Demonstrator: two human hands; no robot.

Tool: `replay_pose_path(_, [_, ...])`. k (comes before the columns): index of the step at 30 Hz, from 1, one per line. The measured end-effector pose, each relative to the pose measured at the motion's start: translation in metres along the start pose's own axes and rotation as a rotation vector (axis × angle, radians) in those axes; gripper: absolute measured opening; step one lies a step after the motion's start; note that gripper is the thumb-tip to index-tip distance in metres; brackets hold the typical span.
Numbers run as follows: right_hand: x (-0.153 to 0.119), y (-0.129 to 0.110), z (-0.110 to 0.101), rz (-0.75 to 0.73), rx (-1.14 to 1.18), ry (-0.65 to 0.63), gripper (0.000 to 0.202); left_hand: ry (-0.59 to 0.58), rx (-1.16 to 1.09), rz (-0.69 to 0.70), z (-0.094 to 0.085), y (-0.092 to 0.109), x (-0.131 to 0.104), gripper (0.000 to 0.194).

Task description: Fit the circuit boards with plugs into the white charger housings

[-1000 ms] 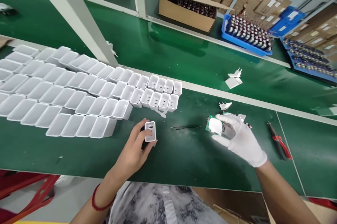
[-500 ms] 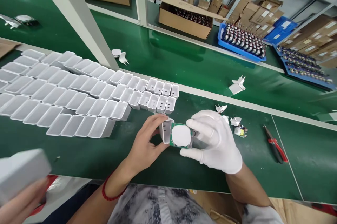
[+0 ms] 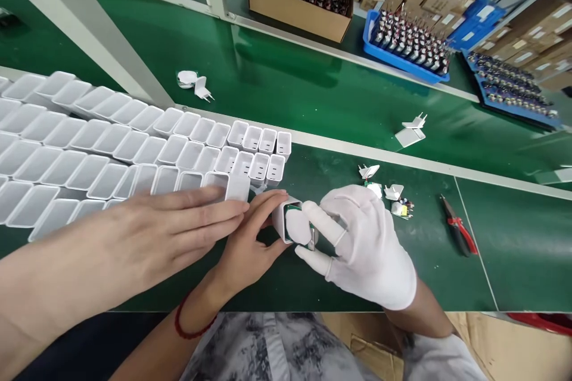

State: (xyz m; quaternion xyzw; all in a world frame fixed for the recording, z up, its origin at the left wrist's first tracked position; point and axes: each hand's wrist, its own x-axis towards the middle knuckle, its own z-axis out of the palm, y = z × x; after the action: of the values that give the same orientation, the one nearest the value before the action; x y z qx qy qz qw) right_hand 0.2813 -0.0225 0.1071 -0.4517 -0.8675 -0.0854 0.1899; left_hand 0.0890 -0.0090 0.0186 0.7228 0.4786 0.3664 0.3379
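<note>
My left hand [image 3: 250,250], bare with a red string at the wrist, is wrapped round a white plastic case [image 3: 279,220] whose open end faces right. A green circuit board with a round white pad [image 3: 298,227] sits partly inside that opening. My right hand [image 3: 364,244], in a white glove, grips the outer end of the board between thumb and fingers. Some small parts behind the board are hidden by the glove. Just left of my left hand, a co-worker's bare hand [image 3: 179,229] rests on the near row of white cases [image 3: 107,181].
Red-handled pliers [image 3: 460,229] lie at the right. Loose plug pieces [image 3: 394,192] and a small board [image 3: 402,208] are nearer. Farther back stand a cardboard box [image 3: 299,8], a blue tray of parts [image 3: 406,47] and a slanting white post [image 3: 89,29].
The board has gone deeper into the case. The co-worker's hand has come in from the left edge to the rows of cases, and the view has shifted slightly.
</note>
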Motion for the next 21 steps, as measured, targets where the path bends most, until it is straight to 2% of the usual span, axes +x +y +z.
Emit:
replay_pose_path(2, [-0.001,0.0,0.001,0.017,-0.01,-0.015,0.03,-0.051,-0.109,0.073,0.002,0.0,0.001,0.049])
replay_pose_path(4, [-0.003,0.0,0.002,0.026,-0.025,-0.013,0.033,-0.067,-0.154,0.084,0.004,0.001,0.003,0.054])
replay_pose_path(11, [-0.008,-0.004,-0.004,0.059,-0.064,-0.095,0.033,-0.087,-0.165,0.096,0.012,0.005,0.003,0.056])
replay_pose_path(19, [-0.008,-0.014,-0.016,0.124,-0.143,-0.184,0.022,-0.114,-0.13,0.176,0.019,0.014,0.002,0.061])
replay_pose_path(21, [-0.009,-0.014,-0.018,0.116,-0.132,-0.202,0.027,-0.124,-0.151,0.175,0.022,0.017,0.003,0.06])
